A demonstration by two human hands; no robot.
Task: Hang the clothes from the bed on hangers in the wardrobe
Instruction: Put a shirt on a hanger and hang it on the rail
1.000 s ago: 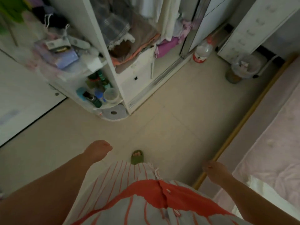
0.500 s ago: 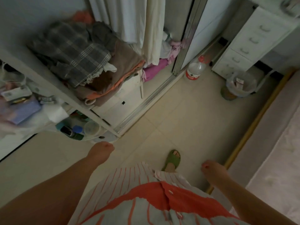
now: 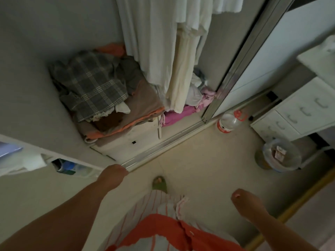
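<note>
The open wardrobe (image 3: 45,73) fills the upper left. White and cream garments (image 3: 159,44) hang inside it. Below them lies a pile of folded clothes topped by a grey plaid piece (image 3: 90,84), with pink clothes (image 3: 181,114) to its right. No hanger shows. My left hand (image 3: 113,175) hangs with loosely curled fingers near the wardrobe's bottom rail and holds nothing. My right hand (image 3: 244,201) hangs over the floor, also with nothing in it. Of the bed only the yellow edge strip (image 3: 297,201) shows at the lower right.
The mirrored sliding door (image 3: 257,57) stands to the right of the opening. A plastic bottle (image 3: 229,122) stands on the floor by it. Further right are a white drawer unit (image 3: 299,113) and a small bin (image 3: 281,155). A side shelf with small items (image 3: 67,167) is at left.
The view has swung up and toward the wardrobe interior; the bed has slid out at the right and the side shelves out at the left. Both hands still hang and hold nothing.
</note>
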